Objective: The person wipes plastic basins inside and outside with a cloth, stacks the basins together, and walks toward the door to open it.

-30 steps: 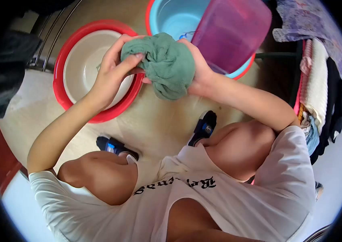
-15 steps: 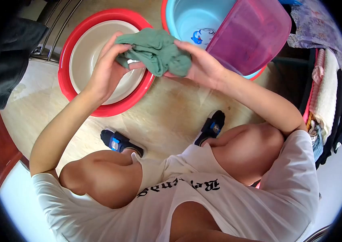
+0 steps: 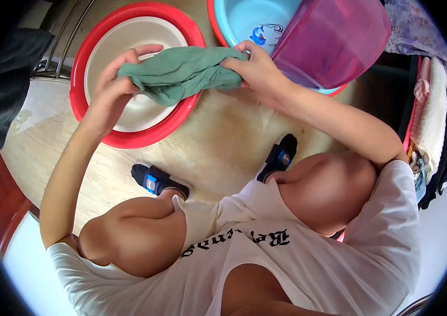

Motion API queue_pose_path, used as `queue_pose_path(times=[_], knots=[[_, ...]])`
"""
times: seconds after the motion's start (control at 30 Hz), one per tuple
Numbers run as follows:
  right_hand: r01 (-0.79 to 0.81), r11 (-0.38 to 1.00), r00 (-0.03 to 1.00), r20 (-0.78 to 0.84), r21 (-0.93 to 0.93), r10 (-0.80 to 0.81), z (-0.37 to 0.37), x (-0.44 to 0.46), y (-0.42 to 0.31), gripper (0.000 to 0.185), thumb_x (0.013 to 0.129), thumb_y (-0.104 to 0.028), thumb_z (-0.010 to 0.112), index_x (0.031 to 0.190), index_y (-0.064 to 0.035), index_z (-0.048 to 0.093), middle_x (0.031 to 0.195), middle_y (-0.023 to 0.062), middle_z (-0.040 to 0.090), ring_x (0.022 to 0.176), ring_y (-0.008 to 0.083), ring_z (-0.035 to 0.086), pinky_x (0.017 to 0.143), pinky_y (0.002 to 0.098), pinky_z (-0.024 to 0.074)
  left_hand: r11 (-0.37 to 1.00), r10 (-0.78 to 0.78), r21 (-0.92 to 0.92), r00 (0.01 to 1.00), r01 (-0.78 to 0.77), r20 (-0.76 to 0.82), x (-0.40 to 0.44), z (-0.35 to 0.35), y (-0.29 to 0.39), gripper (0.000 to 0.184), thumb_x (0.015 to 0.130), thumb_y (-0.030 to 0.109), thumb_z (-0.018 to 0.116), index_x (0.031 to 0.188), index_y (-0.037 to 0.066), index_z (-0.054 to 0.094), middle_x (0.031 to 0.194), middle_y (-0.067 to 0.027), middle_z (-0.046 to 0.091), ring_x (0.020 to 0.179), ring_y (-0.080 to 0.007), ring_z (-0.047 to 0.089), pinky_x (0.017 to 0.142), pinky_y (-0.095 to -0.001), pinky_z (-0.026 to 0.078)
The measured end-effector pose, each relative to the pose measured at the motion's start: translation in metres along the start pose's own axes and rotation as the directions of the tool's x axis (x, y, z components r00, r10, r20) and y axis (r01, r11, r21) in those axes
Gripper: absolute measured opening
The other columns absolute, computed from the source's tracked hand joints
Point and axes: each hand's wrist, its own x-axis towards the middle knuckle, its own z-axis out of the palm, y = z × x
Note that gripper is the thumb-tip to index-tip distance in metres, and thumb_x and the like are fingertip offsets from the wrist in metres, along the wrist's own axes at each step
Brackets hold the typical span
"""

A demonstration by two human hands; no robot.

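Observation:
A green cloth (image 3: 184, 73) is stretched sideways between my hands, above the right side of a basin with a red rim (image 3: 80, 79) and a pale inside. My left hand (image 3: 115, 87) grips the cloth's left end, its fingers partly raised and curled. At the other end, my right hand (image 3: 258, 71) pinches the cloth between thumb and fingers. The cloth hangs in loose folds and hides part of the basin's rim.
Behind my right hand are a blue basin (image 3: 239, 21) with a dolphin print and a translucent purple container (image 3: 334, 42) leaning in it. Folded clothes (image 3: 430, 116) hang at the right. A metal rack (image 3: 68, 42) and dark fabric (image 3: 12, 84) are at the left.
The bunched green cloth has been opened out into a longer, flatter shape. My left hand has moved left and away from my right hand.

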Motion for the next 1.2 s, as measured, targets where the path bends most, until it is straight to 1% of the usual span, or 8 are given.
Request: queue_pose_path(times=[0.5,0.57,0.63,0.7,0.73,0.87,0.97,1.2], knots=[[-0.258,0.91,0.903,0.416,0.326,0.107,0.032,-0.018,-0.04,0.055,0.103,-0.059,0.05,0.131,-0.0136,0.06,0.129,0.0029,0.063,0.109,0.018,0.065,0.094,0.0385,0.0535,0.511,0.487,0.7,0.839,-0.498,0.242,0.035,0.047,-0.001,0.034,0.088,0.021,0.078,0.115,0.006,0.065,0.123,-0.01,0.063,0.113,-0.0206,0.062,0.093,-0.034,0.05],[-0.308,0.863,0.889,0.445,0.4,0.111,0.034,-0.021,-0.043,0.062,0.103,-0.064,0.043,0.139,-0.0151,0.058,0.139,0.0028,0.062,0.117,0.0192,0.064,0.1,0.0389,0.0518,0.848,0.296,0.431,0.95,-0.309,0.098,0.043,0.043,0.014,0.035,0.09,0.027,0.077,0.116,0.007,0.066,0.119,-0.0089,0.064,0.112,-0.0193,0.062,0.093,-0.0336,0.05],[-0.291,0.853,0.88,0.47,0.433,0.061,0.034,-0.017,-0.039,0.055,0.103,-0.056,0.051,0.139,-0.015,0.059,0.138,0.0037,0.064,0.121,0.0202,0.064,0.104,0.0402,0.0502,0.996,0.049,0.066,0.998,-0.052,0.048,0.05,0.035,0.026,0.036,0.092,0.032,0.076,0.118,0.008,0.067,0.115,-0.0078,0.066,0.11,-0.018,0.062,0.093,-0.0332,0.05],[-0.17,0.894,0.872,0.485,0.414,-0.059,0.035,-0.016,-0.038,0.055,0.1,-0.043,0.063,0.142,-0.0097,0.057,0.14,0.0088,0.063,0.125,0.0236,0.062,0.108,0.0446,0.0484,0.898,0.201,0.359,0.962,-0.256,0.183,0.054,0.026,0.036,0.045,0.105,0.046,0.055,0.134,0.012,0.059,0.132,-0.0037,0.062,0.116,-0.0159,0.063,0.093,-0.0329,0.049],[-0.166,0.896,0.872,0.485,0.411,-0.061,0.033,-0.014,-0.038,0.055,0.1,-0.043,0.063,0.142,-0.0097,0.057,0.14,0.0088,0.063,0.125,0.0236,0.062,0.108,0.0446,0.0484,0.868,0.14,0.471,0.987,-0.16,0.076,0.04,0.043,0.075,0.018,0.106,0.018,0.058,0.116,0.003,0.06,0.107,-0.0067,0.069,0.095,-0.0125,0.067,0.078,-0.03,0.057],[-0.207,0.866,0.887,0.46,0.455,-0.03,0.017,-0.008,-0.036,0.045,0.096,-0.023,0.065,0.136,-0.0049,0.058,0.133,0.0113,0.066,0.12,0.0244,0.065,0.108,0.0431,0.0495,0.767,0.33,0.596,0.943,-0.237,-0.049,0.059,0.029,0.061,0.023,0.103,0.014,0.059,0.123,0.004,0.053,0.103,-0.0083,0.069,0.088,-0.0132,0.069,0.078,-0.0276,0.058],[-0.229,0.816,0.882,0.468,0.531,-0.057,0.008,-0.006,-0.043,0.042,0.095,-0.02,0.062,0.134,-0.0039,0.058,0.13,0.012,0.067,0.118,0.0251,0.065,0.107,0.0438,0.0499,0.918,0.054,0.396,0.997,-0.027,-0.057,0.062,0.02,0.055,0.046,0.105,0.047,0.055,0.133,0.012,0.061,0.126,-0.0045,0.065,0.113,-0.0147,0.063,0.09,-0.0308,0.049],[-0.413,0.703,0.742,0.661,0.578,-0.108,-0.003,-0.023,-0.066,0.037,0.096,-0.019,0.059,0.13,-0.004,0.059,0.126,0.0115,0.068,0.115,0.0236,0.066,0.107,0.0449,0.0506,0.876,0.111,0.446,0.977,-0.183,0.184,0.064,0.023,0.071,0.044,0.096,0.035,0.071,0.127,0.004,0.063,0.119,-0.0042,0.066,0.117,-0.0134,0.059,0.103,-0.031,0.045]])
